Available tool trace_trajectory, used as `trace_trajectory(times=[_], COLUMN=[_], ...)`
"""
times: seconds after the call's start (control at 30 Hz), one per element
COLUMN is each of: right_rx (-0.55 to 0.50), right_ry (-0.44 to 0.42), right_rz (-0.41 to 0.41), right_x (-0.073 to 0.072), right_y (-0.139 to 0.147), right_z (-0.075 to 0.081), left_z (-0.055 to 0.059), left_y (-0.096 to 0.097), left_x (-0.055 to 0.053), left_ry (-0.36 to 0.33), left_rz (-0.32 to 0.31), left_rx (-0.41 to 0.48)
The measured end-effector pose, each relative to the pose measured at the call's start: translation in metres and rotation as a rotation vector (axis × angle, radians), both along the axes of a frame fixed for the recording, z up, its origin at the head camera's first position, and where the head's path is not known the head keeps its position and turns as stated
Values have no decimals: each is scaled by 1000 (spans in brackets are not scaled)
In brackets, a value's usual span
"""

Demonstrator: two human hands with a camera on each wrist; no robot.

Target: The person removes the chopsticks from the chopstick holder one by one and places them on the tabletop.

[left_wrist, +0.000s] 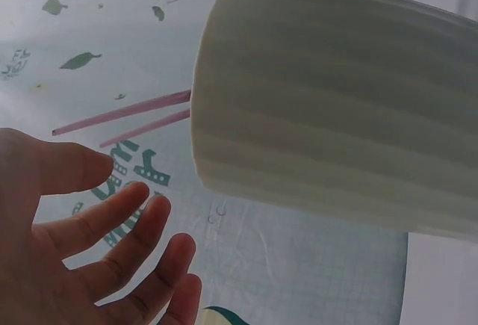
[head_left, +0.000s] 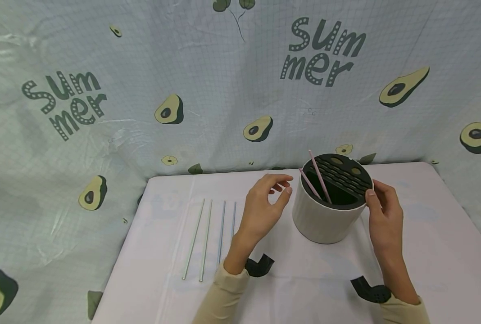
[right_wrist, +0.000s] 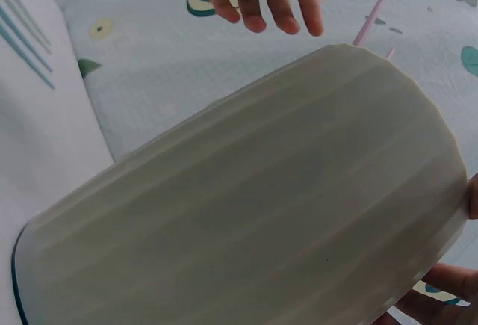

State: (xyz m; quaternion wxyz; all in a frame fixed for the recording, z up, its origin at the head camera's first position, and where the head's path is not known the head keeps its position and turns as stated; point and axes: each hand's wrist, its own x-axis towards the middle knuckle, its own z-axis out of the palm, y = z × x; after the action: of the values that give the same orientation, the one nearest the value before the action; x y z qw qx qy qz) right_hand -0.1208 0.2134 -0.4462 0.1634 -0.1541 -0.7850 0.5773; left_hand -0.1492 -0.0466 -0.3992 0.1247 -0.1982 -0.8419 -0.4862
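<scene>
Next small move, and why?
Probably swing the left hand over to the blue sticks: it's empty, two pink sticks already stand in the container, and the blue ones lie on the table, nearer that hand than the green. The right hand holds the container's rim.

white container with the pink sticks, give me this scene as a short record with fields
container: white, upright on the table, slotted black top
pink sticks: two, leaning in the top's opening, ends poking out
green sticks: two, lying on the table
blue sticks: two, beside the green ones, one partly hidden
left hand: near the container, holding nothing
right hand: grips the container at its rim
backdrop: pale cloth printed with avocados and "summer"
</scene>
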Motion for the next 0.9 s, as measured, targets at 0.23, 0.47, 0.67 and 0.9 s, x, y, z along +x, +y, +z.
trace_trajectory(times=[0.23, 0.47, 0.67, 0.9], right_rx=[-6, -7, -10, -4], right_ry=[-1, -1, 0, 10], right_rz=[-1, 4, 8, 0], right_x=[0, 0, 0, 1], right_y=[0, 0, 0, -1], right_z=[-1, -1, -1, 1], left_z=[-1, -3, -5, 0], left_y=[15, 25, 31, 35], left_x=[-2, -3, -6, -6], left_ry=[32, 41, 61, 100], left_rz=[-28, -41, -42, -58], left_rx=[-8, -30, -54, -88])
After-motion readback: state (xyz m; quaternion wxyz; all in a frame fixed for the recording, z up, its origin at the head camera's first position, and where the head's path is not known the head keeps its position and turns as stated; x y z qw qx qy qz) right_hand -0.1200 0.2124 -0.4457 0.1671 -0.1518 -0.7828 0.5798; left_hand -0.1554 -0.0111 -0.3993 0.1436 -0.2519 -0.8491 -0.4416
